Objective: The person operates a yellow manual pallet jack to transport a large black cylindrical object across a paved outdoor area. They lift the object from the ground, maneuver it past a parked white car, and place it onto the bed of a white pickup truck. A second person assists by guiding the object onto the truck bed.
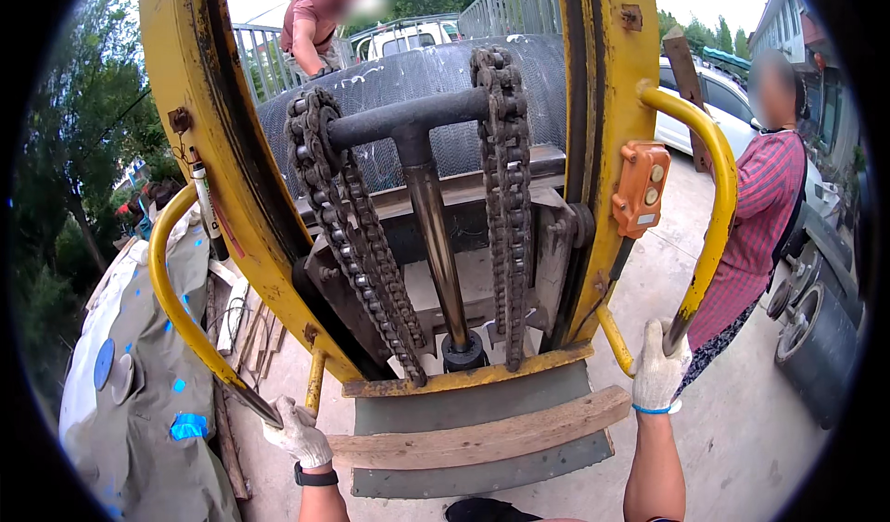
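Note:
My left hand [301,437], in a white work glove, is closed round the lower end of the curved yellow left handle [171,286] of a mast lifter. My right hand [660,366], gloved the same way, is closed on the lower part of the right handle [721,211]. Between them stands the lifter's yellow mast [607,86], with two greasy chains [505,197] and a steel piston rod [434,235]. Behind the mast lies a large dark textured roll [389,72]. An orange push-button control box [642,188] hangs on the right upright.
A wooden plank [482,439] lies across the grey base plate [482,483]. At the far left a person [311,26] leans over the roll. On the right another person [765,207] stands near a wooden board [684,86]. Dark rollers [816,346] and a grey tarp [148,401] flank the lifter.

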Demonstrator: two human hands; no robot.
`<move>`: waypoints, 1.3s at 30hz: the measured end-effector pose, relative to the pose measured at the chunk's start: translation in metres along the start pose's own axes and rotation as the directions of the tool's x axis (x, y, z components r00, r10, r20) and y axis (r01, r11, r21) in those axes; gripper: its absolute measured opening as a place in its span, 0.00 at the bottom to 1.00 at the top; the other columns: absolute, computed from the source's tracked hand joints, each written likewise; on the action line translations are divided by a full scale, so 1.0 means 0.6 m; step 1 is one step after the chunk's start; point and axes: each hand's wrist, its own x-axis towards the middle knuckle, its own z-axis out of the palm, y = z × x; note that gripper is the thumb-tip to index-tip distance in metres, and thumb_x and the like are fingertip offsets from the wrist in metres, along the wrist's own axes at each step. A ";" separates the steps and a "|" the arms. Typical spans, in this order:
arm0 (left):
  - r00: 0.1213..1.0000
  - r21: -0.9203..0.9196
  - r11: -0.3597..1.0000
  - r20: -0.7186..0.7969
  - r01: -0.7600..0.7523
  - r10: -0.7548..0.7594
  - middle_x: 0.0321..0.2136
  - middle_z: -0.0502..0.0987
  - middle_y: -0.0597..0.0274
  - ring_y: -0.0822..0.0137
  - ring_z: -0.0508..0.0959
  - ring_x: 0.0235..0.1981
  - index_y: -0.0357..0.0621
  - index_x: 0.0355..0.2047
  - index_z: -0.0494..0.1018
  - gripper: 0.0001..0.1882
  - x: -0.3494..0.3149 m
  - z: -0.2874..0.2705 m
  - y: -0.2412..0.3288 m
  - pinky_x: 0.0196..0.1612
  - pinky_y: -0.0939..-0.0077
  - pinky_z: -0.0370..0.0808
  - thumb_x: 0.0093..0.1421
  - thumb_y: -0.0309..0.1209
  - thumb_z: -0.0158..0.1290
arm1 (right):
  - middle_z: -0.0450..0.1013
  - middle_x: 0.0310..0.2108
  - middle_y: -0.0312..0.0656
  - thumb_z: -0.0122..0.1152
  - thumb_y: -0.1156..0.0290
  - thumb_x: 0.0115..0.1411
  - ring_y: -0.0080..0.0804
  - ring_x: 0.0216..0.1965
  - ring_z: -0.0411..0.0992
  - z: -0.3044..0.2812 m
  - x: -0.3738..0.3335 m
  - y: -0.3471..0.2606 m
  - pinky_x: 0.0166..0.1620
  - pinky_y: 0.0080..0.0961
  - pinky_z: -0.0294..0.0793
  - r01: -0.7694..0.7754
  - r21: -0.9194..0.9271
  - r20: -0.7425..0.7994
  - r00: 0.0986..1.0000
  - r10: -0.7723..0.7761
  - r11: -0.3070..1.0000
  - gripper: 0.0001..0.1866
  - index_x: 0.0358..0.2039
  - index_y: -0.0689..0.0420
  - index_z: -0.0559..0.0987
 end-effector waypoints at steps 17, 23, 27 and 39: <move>0.880 0.094 0.965 0.396 0.246 -0.263 0.08 0.55 0.72 0.76 0.54 0.06 0.39 0.25 0.68 0.12 0.045 -0.013 0.043 0.12 0.76 0.57 0.62 0.33 0.53 | 0.72 0.29 0.30 0.60 0.51 0.65 0.15 0.25 0.64 -0.054 0.029 -0.013 0.30 0.20 0.68 -0.120 0.292 0.491 0.870 -0.041 0.949 0.21 0.43 0.59 0.77; 0.887 0.089 0.967 0.387 0.238 -0.254 0.07 0.53 0.74 0.78 0.52 0.07 0.42 0.25 0.68 0.12 0.030 -0.015 0.049 0.13 0.79 0.51 0.64 0.34 0.50 | 0.74 0.50 0.39 0.43 0.51 0.71 0.28 0.50 0.73 -0.002 0.219 -0.087 0.56 0.26 0.71 0.217 0.356 0.328 0.882 -0.339 0.909 0.27 0.59 0.58 0.72; 0.910 0.091 0.972 0.344 0.215 -0.234 0.07 0.53 0.75 0.79 0.51 0.07 0.43 0.23 0.68 0.12 0.021 -0.009 0.053 0.14 0.80 0.50 0.63 0.33 0.50 | 0.66 0.62 0.39 0.39 0.65 0.73 0.39 0.57 0.69 0.061 0.308 -0.114 0.59 0.29 0.70 0.806 -0.213 0.400 0.588 -0.703 0.552 0.21 0.64 0.45 0.66; 0.940 0.051 0.979 0.272 0.198 -0.204 0.10 0.62 0.68 0.76 0.58 0.06 0.39 0.24 0.68 0.11 0.040 -0.024 0.037 0.11 0.77 0.57 0.61 0.30 0.55 | 0.67 0.62 0.43 0.65 0.63 0.61 0.34 0.64 0.64 0.123 0.297 -0.151 0.68 0.36 0.59 0.281 0.436 0.526 0.691 -0.496 0.855 0.32 0.65 0.52 0.66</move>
